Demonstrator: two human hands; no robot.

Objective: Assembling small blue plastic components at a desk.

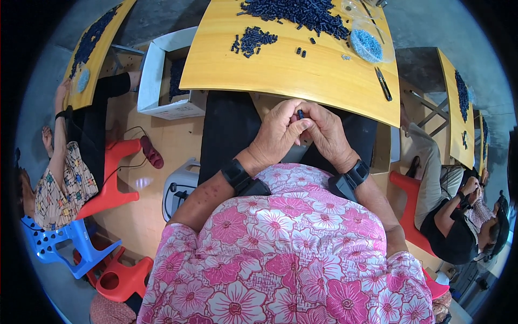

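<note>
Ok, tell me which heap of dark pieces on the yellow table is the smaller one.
The small heap near the table's left side, with bare wood all round it. The big heap spreads along the far edge, beside the bag of blue bits.

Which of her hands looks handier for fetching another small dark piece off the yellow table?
Probably the right hand: the left hand pinches the small dark piece, so the right looks freer to reach the dark pieces.

A small dark cylinder piece (300,114) stands upright, pinched between fingertips of both hands, just below the table edge.
</note>
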